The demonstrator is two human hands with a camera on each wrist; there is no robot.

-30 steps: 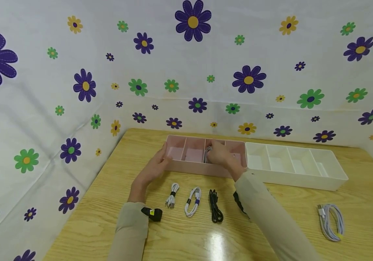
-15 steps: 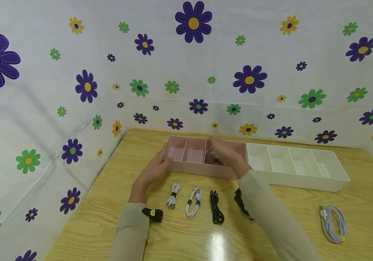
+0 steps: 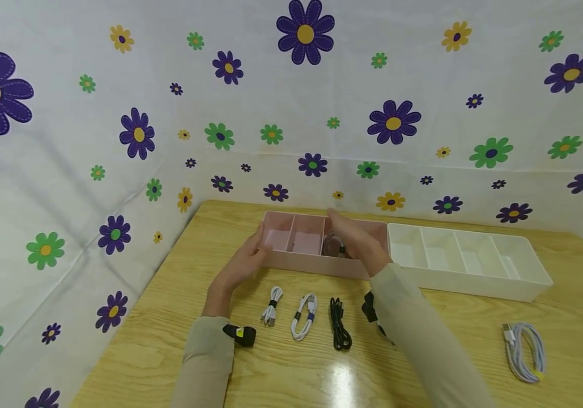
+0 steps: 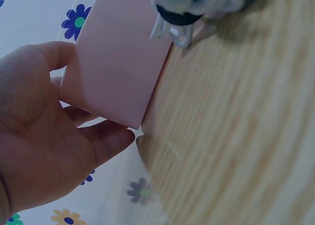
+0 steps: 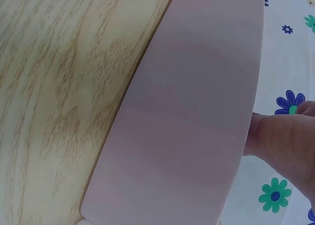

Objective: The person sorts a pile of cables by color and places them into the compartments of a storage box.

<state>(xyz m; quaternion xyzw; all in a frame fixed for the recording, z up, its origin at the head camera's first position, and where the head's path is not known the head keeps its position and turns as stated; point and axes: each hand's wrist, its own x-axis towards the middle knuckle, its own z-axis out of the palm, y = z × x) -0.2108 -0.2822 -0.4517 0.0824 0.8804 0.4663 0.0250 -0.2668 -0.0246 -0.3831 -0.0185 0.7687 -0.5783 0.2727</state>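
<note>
My left hand [image 3: 240,262] grips the left end of the pink divided box [image 3: 316,264]; its thumb is at the rim and its fingers lie against the end wall. Over the third compartment from the left, my right hand [image 3: 356,238] reaches in, index finger stretched toward the far rim. A coiled cable [image 3: 332,243] with a dark band lies in that compartment, partly hidden by the hand. In the right wrist view the thumb [image 5: 280,139] dips behind the box's front wall. Before the box lie two white bundled cables [image 3: 271,306] and a black bundled cable [image 3: 339,326].
A white divided box [image 3: 469,277] stands end to end with the pink one on its right. Another coiled pale cable [image 3: 524,352] lies at the right of the wooden table [image 3: 143,351]. Flowered cloth [image 3: 250,96] hangs behind and at the left.
My right hand has lifted slightly and its fingers have loosened, with the coiled cable's dark band now showing in the compartment. The left hand has stayed at the box's end.
</note>
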